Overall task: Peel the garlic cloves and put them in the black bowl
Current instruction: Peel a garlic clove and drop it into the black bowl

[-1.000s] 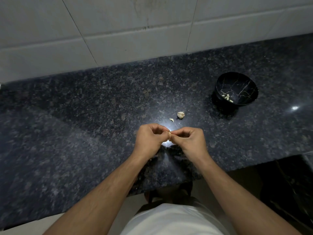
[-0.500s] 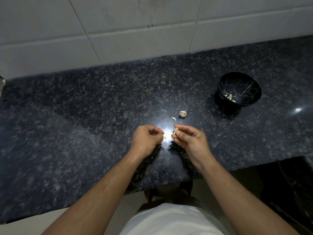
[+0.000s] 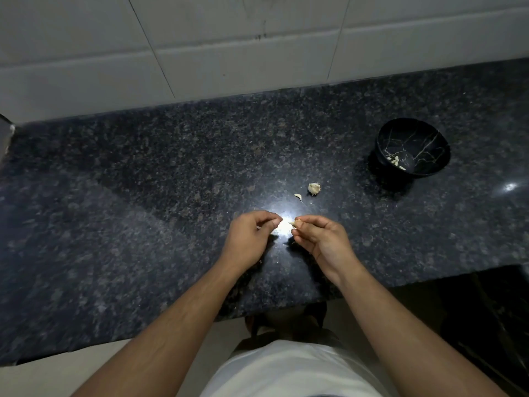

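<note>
Right hand: the right hand (image 3: 320,239) is hovering over the counter near its front edge, its thumb and fingertips pinching a small pale garlic clove (image 3: 294,222), whose tip is poking out to the left.
Left hand: the left hand (image 3: 249,239) is hanging just beside the right one, a narrow gap lying between them; its fingers are curling in toward the thumb, and it may be pinching a scrap of skin, but glare is making that too hard to tell.
Clove on counter: a small loose clove (image 3: 298,197) is lying on the stone just beyond the hands.
Garlic piece: a larger garlic piece (image 3: 314,188) in its papery skin is sitting just to the right of that loose clove, near it but apart.
Black bowl: the black bowl (image 3: 412,130) with pale veining is standing well off to the right of the hands, toward the back.
Bowl contents: a few peeled cloves (image 3: 395,161) are resting in the bottom of the bowl.
Counter: the dark speckled granite counter (image 3: 143,196) is reflecting a bright patch of light between the two hands.
Wall: pale wall tiles (image 3: 229,38) are running along behind the counter.
</note>
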